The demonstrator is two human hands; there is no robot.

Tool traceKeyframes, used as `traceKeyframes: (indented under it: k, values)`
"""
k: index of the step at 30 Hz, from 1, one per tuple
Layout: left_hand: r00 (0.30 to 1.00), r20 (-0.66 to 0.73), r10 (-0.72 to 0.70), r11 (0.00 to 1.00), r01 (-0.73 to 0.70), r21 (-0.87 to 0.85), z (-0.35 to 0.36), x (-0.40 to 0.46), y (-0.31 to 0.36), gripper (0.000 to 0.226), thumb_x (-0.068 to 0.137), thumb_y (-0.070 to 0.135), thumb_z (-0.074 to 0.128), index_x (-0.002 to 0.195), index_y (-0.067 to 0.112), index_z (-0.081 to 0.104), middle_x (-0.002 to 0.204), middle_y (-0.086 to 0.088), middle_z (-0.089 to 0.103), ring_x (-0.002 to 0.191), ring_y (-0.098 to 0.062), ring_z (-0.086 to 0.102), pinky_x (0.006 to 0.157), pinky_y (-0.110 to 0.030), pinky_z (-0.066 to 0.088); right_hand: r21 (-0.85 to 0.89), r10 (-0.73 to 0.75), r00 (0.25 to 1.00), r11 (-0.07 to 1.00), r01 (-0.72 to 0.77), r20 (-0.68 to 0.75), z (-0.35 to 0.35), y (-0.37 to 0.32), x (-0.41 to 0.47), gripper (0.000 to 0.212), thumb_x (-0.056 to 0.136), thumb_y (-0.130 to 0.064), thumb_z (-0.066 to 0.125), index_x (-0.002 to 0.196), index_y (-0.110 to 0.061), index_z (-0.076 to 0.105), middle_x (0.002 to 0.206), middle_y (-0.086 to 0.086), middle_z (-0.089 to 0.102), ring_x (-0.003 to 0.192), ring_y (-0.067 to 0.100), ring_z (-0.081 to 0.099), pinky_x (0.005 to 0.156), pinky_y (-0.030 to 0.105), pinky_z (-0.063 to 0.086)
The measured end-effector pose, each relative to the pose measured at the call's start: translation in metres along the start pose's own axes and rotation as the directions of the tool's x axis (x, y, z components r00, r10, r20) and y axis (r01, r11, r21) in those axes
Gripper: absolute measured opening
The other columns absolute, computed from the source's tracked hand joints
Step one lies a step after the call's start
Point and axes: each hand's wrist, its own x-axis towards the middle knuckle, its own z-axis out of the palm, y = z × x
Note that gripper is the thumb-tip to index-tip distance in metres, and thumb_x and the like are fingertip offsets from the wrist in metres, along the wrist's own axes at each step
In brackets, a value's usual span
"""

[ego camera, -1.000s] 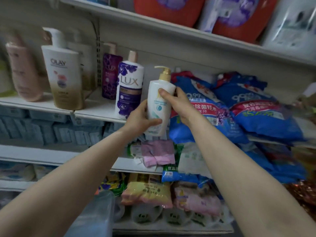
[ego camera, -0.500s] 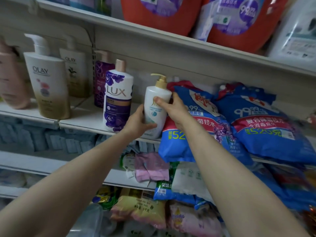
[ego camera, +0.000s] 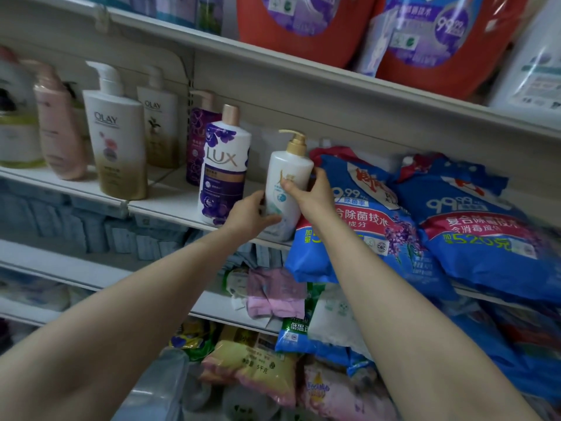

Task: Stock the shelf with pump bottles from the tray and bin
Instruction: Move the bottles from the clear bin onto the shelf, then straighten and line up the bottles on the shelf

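Gripping the white pump bottle (ego camera: 288,189) from both sides, the left hand (ego camera: 247,214) wraps its lower body with the thumb across the front, and the right hand (ego camera: 309,192) curls round the upper body with the thumb on the label and the fingers behind. Both grips are closed on the bottle; neither is spread. The bottle stands upright with its gold pump (ego camera: 296,144) on top, its base at or just above the front edge of the shelf (ego camera: 170,205); contact with the shelf cannot be confirmed. It sits between the purple LUX bottle (ego camera: 223,168) on its left and the blue detergent bag (ego camera: 364,217) on its right, touching or nearly touching the bag. Judged from this position, placement of this bottle is nearly complete; release remains. Further left on the same shelf stand two white OLAY bottles (ego camera: 117,144), a second purple bottle (ego camera: 198,138) behind the LUX one, and a pink bottle (ego camera: 57,132), so several bottles are already on the shelf. The tray and bin are not clearly identifiable, so the remaining stock cannot be judged. Readable writing: "LUX", "OLAY", and "99.99" and "520" on the blue bags. The held bottle's label is not legible.
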Motion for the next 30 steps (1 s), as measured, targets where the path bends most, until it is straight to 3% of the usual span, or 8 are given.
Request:
traceKeyframes:
  k: [3,6,9,13,17,20,25,30]
  values:
    - [1.000,0.006,0.029,0.999,-0.029,0.014,-0.012,-0.012,0.005,0.059,0.079,0.026,0.078,0.133,0.018,0.053,0.124,-0.001,0.065,0.111,-0.018,0.062,0.097,-0.039,0.051,-0.079,0.008,0.994,0.997,-0.016,-0.108,0.004,0.004,-0.012,0.052,0.080,-0.024,0.080,0.119,-0.016,0.047,0.118,0.004,0.060,0.103,0.022,0.062,0.090,0.040,0.053]
    - [0.998,-0.013,0.061,0.998,-0.061,0.031,-0.033,-0.027,0.007,0.063,0.083,0.026,0.075,0.139,0.014,0.049,0.130,-0.002,0.061,0.112,-0.018,0.061,0.097,-0.034,0.049,-0.127,-0.003,0.976,0.992,-0.026,-0.217,0.013,0.002,-0.031,0.041,0.081,-0.021,0.078,0.103,-0.020,0.043,0.108,0.008,0.062,0.096,0.026,0.063,0.087,0.043,0.052]
    - [0.997,-0.022,0.069,0.997,-0.069,0.016,-0.064,-0.044,0.002,0.058,0.084,0.029,0.073,0.136,0.015,0.051,0.128,-0.002,0.062,0.111,-0.017,0.061,0.095,-0.032,0.050,-0.157,-0.016,0.977,0.987,-0.018,-0.212,0.032,-0.014,-0.054,0.034,0.083,-0.020,0.075,0.102,-0.018,0.047,0.106,0.008,0.062,0.095,0.026,0.063,0.087,0.043,0.052]
    - [0.991,-0.083,0.104,0.995,-0.103,0.009,-0.117,-0.073,-0.012,0.048,0.085,0.026,0.072,0.130,0.016,0.057,0.115,0.002,0.067,0.101,-0.015,0.065,0.089,-0.031,0.052,-0.220,-0.061,0.992,0.975,0.036,-0.108,0.072,-0.046,-0.087,0.033,0.086,-0.025,0.073,0.112,-0.014,0.054,0.103,0.002,0.060,0.090,0.021,0.062,0.085,0.036,0.051]
    - [0.981,-0.148,0.126,0.992,-0.125,0.019,-0.189,-0.107,-0.041,0.039,0.085,0.024,0.072,0.122,0.015,0.062,0.106,-0.001,0.070,0.090,-0.010,0.065,0.084,-0.025,0.051,-0.152,-0.083,0.996,0.985,0.084,0.018,0.131,-0.083,-0.120,0.028,0.089,-0.022,0.071,0.112,-0.016,0.056,0.092,-0.008,0.057,0.078,0.008,0.057,0.071,0.022,0.052]
    - [0.978,-0.170,0.121,0.993,-0.122,0.004,-0.249,-0.135,-0.070,0.034,0.086,0.022,0.072,0.118,0.014,0.063,0.103,-0.002,0.071,0.089,-0.013,0.067,0.083,-0.028,0.055,-0.149,-0.127,0.985,0.978,0.144,0.119,0.189,-0.110,-0.146,0.024,0.091,-0.026,0.070,0.110,-0.020,0.058,0.088,-0.015,0.056,0.076,-0.001,0.054,0.065,0.016,0.044]
    - [0.961,-0.268,0.069,0.997,-0.055,0.058,-0.352,-0.181,-0.120,0.029,0.085,0.021,0.071,0.114,0.020,0.066,0.095,0.004,0.070,0.084,-0.006,0.067,0.079,-0.017,0.052,-0.035,-0.191,0.950,0.978,0.206,0.248,0.301,-0.154,-0.186,0.016,0.087,-0.021,0.072,0.098,-0.022,0.060,0.084,-0.009,0.062,0.075,0.008,0.058,0.076,0.032,0.051]
    - [0.927,-0.375,0.024,0.985,0.043,0.170,-0.444,-0.215,-0.172,0.031,0.086,0.023,0.071,0.116,0.017,0.065,0.100,0.004,0.070,0.088,-0.004,0.065,0.080,-0.013,0.047,0.041,-0.255,0.881,0.965,0.260,0.398,0.404,-0.195,-0.220,0.016,0.089,-0.018,0.070,0.103,-0.019,0.062,0.092,0.000,0.066,0.086,0.016,0.063,0.082,0.035,0.053]
